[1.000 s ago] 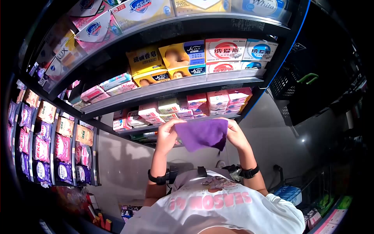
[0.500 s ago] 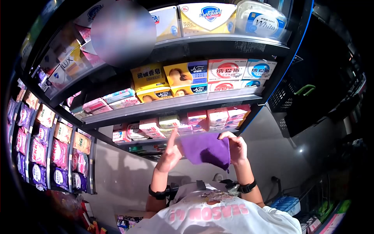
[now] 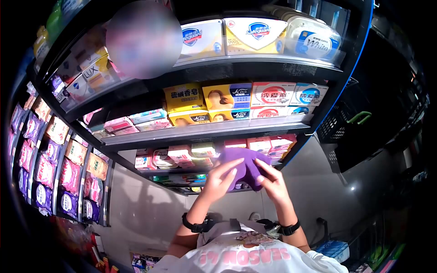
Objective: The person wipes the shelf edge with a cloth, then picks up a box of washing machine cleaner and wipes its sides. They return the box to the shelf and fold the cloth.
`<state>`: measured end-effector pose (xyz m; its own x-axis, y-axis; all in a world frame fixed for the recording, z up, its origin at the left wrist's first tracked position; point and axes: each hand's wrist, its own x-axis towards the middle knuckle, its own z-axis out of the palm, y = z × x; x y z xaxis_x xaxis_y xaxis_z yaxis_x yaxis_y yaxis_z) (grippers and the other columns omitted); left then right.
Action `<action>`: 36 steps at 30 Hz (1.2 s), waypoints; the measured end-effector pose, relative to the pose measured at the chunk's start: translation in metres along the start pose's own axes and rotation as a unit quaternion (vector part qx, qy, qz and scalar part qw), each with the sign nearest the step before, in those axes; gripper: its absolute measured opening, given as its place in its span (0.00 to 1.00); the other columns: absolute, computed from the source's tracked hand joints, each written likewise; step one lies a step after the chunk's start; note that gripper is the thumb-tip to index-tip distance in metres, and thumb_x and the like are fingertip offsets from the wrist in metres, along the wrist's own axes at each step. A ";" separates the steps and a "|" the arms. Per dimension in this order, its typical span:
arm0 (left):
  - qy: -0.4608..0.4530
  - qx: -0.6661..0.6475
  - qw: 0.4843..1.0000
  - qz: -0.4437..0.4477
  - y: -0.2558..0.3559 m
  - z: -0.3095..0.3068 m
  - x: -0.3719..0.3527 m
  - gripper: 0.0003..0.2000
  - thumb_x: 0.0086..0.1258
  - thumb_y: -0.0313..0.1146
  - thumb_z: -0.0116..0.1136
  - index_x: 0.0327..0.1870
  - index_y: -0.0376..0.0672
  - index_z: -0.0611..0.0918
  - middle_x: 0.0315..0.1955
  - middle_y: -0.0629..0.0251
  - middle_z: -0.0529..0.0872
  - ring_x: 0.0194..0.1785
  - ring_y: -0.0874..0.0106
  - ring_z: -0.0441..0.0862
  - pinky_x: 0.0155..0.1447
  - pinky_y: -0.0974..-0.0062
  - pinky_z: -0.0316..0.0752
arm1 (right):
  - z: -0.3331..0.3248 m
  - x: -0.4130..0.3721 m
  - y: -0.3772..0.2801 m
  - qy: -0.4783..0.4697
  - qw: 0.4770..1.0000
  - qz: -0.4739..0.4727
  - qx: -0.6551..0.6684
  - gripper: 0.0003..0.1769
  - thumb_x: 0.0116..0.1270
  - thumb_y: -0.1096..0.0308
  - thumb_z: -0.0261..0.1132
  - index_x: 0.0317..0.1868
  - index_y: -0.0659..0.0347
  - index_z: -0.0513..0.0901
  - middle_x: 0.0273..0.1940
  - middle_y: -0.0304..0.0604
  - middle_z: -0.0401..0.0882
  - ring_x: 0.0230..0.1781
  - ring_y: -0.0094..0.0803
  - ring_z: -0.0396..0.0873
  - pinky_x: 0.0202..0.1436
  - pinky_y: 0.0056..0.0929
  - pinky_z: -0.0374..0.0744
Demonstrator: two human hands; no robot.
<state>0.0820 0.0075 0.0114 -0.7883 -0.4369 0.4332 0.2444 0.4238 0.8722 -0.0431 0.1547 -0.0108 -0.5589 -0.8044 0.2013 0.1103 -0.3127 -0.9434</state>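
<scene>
Since the earlier frame, the purple cloth (image 3: 247,159) has gone from spread out to creased, and the left hand's raised fingers have bent onto it. In the head view, the cloth hangs between the left hand (image 3: 219,183) and the right hand (image 3: 274,185), its longer spread running roughly side to side (folds blur its true axis). Neither hand is clearly nearer; each pinches its own side between thumb and fingers, before the shelved boxes (image 3: 180,153).

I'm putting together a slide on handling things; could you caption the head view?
Left grip and right grip on a purple cloth, before shelves of soap boxes.
</scene>
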 end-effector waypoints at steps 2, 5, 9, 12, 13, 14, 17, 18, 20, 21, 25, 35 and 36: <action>0.030 0.060 0.996 0.061 0.008 0.003 0.014 0.14 0.66 0.21 0.48 0.52 0.39 0.79 0.50 0.52 0.77 0.55 0.62 0.75 0.60 0.70 0.66 | 0.011 0.006 0.002 -0.015 0.999 -0.018 -0.049 0.24 0.62 0.77 0.61 0.60 0.63 0.72 0.60 0.47 0.65 0.62 0.33 0.63 0.65 0.27 0.59; 0.075 0.198 0.976 0.059 0.014 0.005 0.033 0.18 0.64 0.24 0.51 0.56 0.45 0.77 0.43 0.50 0.76 0.44 0.59 0.77 0.48 0.69 0.71 | 0.009 0.027 -0.021 0.038 0.921 -0.171 -0.348 0.31 0.52 0.86 0.54 0.60 0.62 0.73 0.53 0.53 0.71 0.56 0.41 0.70 0.60 0.30 0.65; 0.088 0.219 0.972 0.007 0.004 0.010 0.044 0.19 0.64 0.18 0.48 0.56 0.39 0.75 0.40 0.49 0.71 0.43 0.56 0.78 0.47 0.68 0.73 | 0.023 0.055 -0.026 0.100 0.859 -0.229 -0.447 0.33 0.50 0.87 0.52 0.60 0.61 0.72 0.52 0.60 0.69 0.53 0.52 0.71 0.57 0.36 0.70; 0.132 0.280 0.951 0.023 -0.004 0.009 0.040 0.21 0.62 0.16 0.47 0.57 0.42 0.75 0.39 0.47 0.72 0.39 0.49 0.77 0.44 0.62 0.72 | 0.034 0.062 -0.019 0.090 0.850 -0.195 -0.480 0.34 0.51 0.85 0.55 0.62 0.57 0.69 0.53 0.60 0.70 0.50 0.54 0.73 0.53 0.38 0.74; 0.139 0.284 0.949 0.000 -0.002 0.004 0.038 0.21 0.62 0.16 0.47 0.57 0.42 0.76 0.39 0.47 0.72 0.38 0.48 0.78 0.43 0.62 0.73 | 0.039 0.064 -0.021 0.079 0.856 -0.195 -0.472 0.34 0.52 0.84 0.57 0.62 0.57 0.69 0.52 0.59 0.71 0.49 0.54 0.74 0.52 0.38 0.74; 0.146 0.270 0.952 -0.006 -0.002 -0.002 0.036 0.21 0.62 0.16 0.46 0.56 0.42 0.76 0.38 0.46 0.73 0.38 0.48 0.78 0.43 0.61 0.73 | 0.042 0.067 -0.021 0.062 0.858 -0.180 -0.477 0.33 0.52 0.82 0.59 0.62 0.56 0.69 0.49 0.58 0.75 0.47 0.52 0.76 0.51 0.37 0.75; 0.168 0.256 0.952 -0.018 -0.004 -0.029 0.029 0.22 0.60 0.14 0.43 0.55 0.41 0.76 0.43 0.45 0.80 0.38 0.47 0.77 0.51 0.61 0.72 | 0.061 0.074 -0.027 0.012 0.875 -0.058 -0.480 0.31 0.52 0.74 0.61 0.60 0.55 0.71 0.36 0.58 0.79 0.37 0.53 0.79 0.42 0.40 0.78; 0.181 0.258 0.949 -0.002 -0.005 -0.039 0.027 0.22 0.60 0.13 0.43 0.55 0.40 0.76 0.43 0.46 0.80 0.37 0.47 0.77 0.53 0.61 0.71 | 0.068 0.080 -0.019 0.014 0.876 -0.144 -0.460 0.30 0.52 0.73 0.61 0.59 0.55 0.72 0.31 0.58 0.79 0.33 0.53 0.79 0.38 0.42 0.78; 0.209 0.266 0.941 0.010 -0.003 -0.055 0.020 0.21 0.60 0.14 0.42 0.54 0.40 0.77 0.40 0.46 0.81 0.35 0.49 0.77 0.52 0.65 0.72 | 0.082 0.086 -0.014 -0.016 0.879 -0.137 -0.457 0.29 0.52 0.71 0.61 0.59 0.54 0.73 0.32 0.60 0.79 0.31 0.54 0.79 0.37 0.43 0.78; 0.219 0.273 0.936 -0.033 0.003 -0.060 0.017 0.21 0.61 0.15 0.43 0.55 0.41 0.77 0.38 0.45 0.81 0.33 0.55 0.80 0.48 0.69 0.73 | 0.089 0.088 -0.011 -0.027 0.880 -0.130 -0.455 0.29 0.52 0.71 0.61 0.59 0.55 0.73 0.33 0.60 0.79 0.31 0.54 0.79 0.36 0.43 0.78; 0.212 0.191 0.957 -0.055 -0.016 -0.068 0.009 0.20 0.64 0.20 0.47 0.59 0.39 0.74 0.47 0.48 0.80 0.46 0.68 0.81 0.51 0.73 0.72 | 0.106 0.089 -0.010 -0.036 0.879 -0.109 -0.462 0.28 0.53 0.71 0.60 0.58 0.52 0.74 0.35 0.60 0.79 0.32 0.53 0.80 0.36 0.42 0.78; 0.101 0.178 0.978 -0.038 -0.015 -0.001 0.036 0.24 0.60 0.23 0.52 0.61 0.43 0.71 0.47 0.47 0.80 0.47 0.54 0.81 0.49 0.68 0.75 | 0.035 0.074 -0.026 0.066 0.864 -0.136 -0.480 0.26 0.55 0.73 0.58 0.57 0.50 0.76 0.20 0.54 0.74 0.18 0.46 0.75 0.27 0.36 0.74; 0.114 0.171 0.979 -0.003 -0.015 0.006 0.040 0.25 0.59 0.23 0.52 0.61 0.46 0.72 0.39 0.45 0.81 0.38 0.51 0.81 0.41 0.64 0.76 | 0.031 0.072 -0.030 0.078 0.873 -0.104 -0.471 0.26 0.54 0.74 0.58 0.57 0.51 0.77 0.18 0.52 0.72 0.14 0.40 0.71 0.24 0.32 0.71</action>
<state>0.0434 -0.0113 0.0137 -0.6324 -0.5897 0.5023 0.0069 0.6441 0.7649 -0.0607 0.0908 0.0404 -0.6001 -0.6780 0.4245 -0.6895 0.1693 -0.7043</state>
